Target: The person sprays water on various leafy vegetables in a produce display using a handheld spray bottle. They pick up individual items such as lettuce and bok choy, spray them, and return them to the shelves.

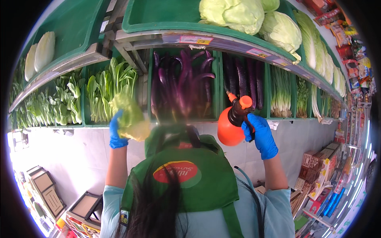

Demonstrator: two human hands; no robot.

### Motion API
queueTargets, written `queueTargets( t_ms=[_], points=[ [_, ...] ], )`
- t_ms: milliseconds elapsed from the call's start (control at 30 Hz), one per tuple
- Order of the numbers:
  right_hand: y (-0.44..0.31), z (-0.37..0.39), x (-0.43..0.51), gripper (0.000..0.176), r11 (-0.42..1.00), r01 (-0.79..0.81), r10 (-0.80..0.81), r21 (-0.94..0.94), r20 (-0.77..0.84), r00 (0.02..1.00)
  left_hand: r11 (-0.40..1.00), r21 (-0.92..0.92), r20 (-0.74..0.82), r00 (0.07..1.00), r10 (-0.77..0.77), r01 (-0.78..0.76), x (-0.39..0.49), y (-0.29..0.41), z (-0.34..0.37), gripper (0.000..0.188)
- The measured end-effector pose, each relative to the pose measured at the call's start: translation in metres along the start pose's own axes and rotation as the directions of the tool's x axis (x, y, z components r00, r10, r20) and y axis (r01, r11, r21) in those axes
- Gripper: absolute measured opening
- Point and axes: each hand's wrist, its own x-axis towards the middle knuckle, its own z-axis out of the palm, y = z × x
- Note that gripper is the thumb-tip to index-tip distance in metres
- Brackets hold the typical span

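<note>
My left hand (118, 131), in a blue glove, holds a leafy green cabbage or lettuce leaf (131, 117) with a paler, yellowish end. In my right hand (262, 134), also gloved in blue, is an orange pump spray bottle (230, 126) with a black neck and an orange knob; its nozzle points away from me, towards the dark eggplants (241, 77). Between my hands, beyond the green apron (190, 178), long purple eggplants (184, 80) lie in a green crate. Leafy greens (111, 86) stand in the crate just beyond my left hand.
An upper shelf with a metal edge (166, 38) juts out above the lower crates and bears round cabbages (232, 13) and napa cabbages (312, 44). Green onions (280, 92) lie at the right. Brown baskets (309, 163) and stacked goods stand at the lower right, crates (47, 193) at the lower left.
</note>
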Motion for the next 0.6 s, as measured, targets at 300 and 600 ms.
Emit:
queueTargets(
  t_ms=[300, 600],
  points=[
    [0.000, 0.002, 0.008, 0.045, 0.975, -0.140, 0.161, -0.174, 0.115, 0.980, 0.963, -0.185, -0.066, 0.980, 0.188, -0.197, -0.068, -0.008, -0.034, 0.045],
    [-0.002, 0.011, 0.026, 0.046, 0.986, -0.056, 0.085, -0.160, 0.178, 0.980, 0.964, -0.144, -0.115, 0.971, 0.207, -0.223, -0.069, -0.011, -0.002, 0.045]
  ],
)
